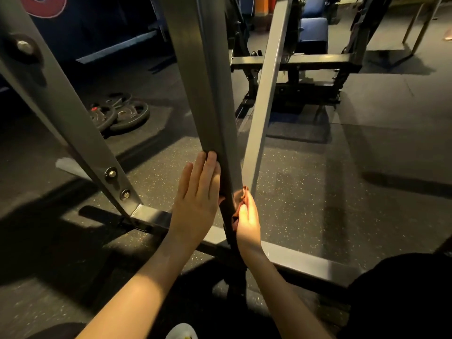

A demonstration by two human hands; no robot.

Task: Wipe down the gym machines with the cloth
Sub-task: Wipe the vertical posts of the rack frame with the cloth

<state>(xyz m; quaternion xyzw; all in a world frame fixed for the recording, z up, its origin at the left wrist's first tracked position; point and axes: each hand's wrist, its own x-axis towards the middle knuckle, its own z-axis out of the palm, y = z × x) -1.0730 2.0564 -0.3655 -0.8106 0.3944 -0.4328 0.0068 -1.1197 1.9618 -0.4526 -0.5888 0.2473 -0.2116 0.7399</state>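
A grey steel upright post (pixel 210 94) of a gym machine stands in front of me, running down to a grey base bar (pixel 300 258) on the floor. My left hand (pixel 195 199) lies flat against the post's left face with straight fingers. My right hand (pixel 247 216) presses a reddish-brown cloth (pixel 241 199) against the lower right face of the post; only a small bunched edge of the cloth shows between hand and post.
A slanted grey brace with bolts (pixel 73 123) rises at the left, and a thinner grey bar (pixel 266 94) leans behind the post. Black weight plates (pixel 122 113) lie on the speckled rubber floor. A blue-padded machine (pixel 313 33) stands at the back.
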